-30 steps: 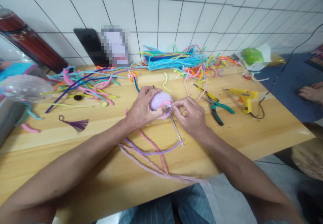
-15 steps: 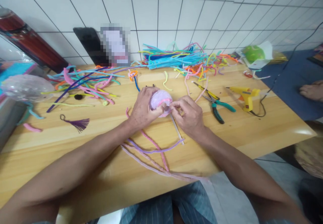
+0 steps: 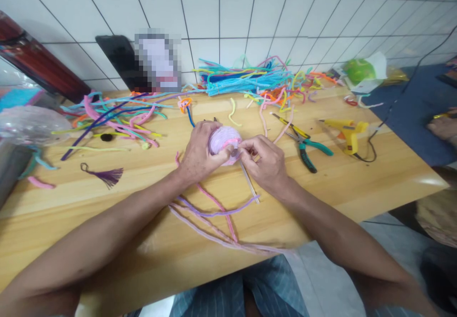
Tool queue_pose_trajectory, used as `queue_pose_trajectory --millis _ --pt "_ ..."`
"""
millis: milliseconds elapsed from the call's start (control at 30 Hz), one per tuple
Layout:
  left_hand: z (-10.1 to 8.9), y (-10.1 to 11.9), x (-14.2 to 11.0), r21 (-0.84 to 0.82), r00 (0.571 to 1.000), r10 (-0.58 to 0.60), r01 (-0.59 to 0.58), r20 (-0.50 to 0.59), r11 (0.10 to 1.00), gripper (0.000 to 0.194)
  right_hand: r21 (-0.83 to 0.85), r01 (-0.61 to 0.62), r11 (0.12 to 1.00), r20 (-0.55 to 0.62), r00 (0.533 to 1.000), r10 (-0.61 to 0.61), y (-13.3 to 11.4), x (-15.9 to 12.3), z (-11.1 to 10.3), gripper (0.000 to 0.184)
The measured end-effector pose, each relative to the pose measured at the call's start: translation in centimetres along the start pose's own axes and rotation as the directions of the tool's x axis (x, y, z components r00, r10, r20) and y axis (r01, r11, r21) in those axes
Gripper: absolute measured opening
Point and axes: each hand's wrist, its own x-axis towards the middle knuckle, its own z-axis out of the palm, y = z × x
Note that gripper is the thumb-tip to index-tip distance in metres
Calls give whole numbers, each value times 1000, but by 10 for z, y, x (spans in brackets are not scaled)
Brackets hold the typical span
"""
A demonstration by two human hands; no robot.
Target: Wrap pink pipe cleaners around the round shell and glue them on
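Observation:
My left hand (image 3: 198, 154) wraps around a fuzzy lilac ball (image 3: 219, 141) with a pink band on its front, its thumb lying across the near side. Beside a small dark spot on the ball's right, my right hand (image 3: 267, 161) pinches with thumb and forefinger; whatever is between those fingertips is too small to make out. A thin pale rod (image 3: 250, 183) slants down from under the ball. Nearer to me, a purple pipe cleaner (image 3: 217, 213) and several pink ones (image 3: 228, 226) lie loose on the wooden table (image 3: 150, 260).
Pliers (image 3: 307, 153), a yellow cutter (image 3: 290, 125) and a yellow glue gun (image 3: 348, 133) lie right. Pipe cleaner bundles (image 3: 246, 81) line the tiled wall. A purple tassel (image 3: 105, 174), black phone (image 3: 119, 62) and red flask (image 3: 43, 64) are left. Another person's hand (image 3: 444, 125) shows far right.
The view has shifted slightly, so most things sit a little further left. Both hands keep the same hold at the ball, with only slight finger movement.

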Motion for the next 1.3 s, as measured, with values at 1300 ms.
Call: queue_pose_trajectory --millis 1300 --pt "-8 3 6 -22 993 -93 95 79 995 42 117 -117 986 36 993 113 4 1 -1 12"
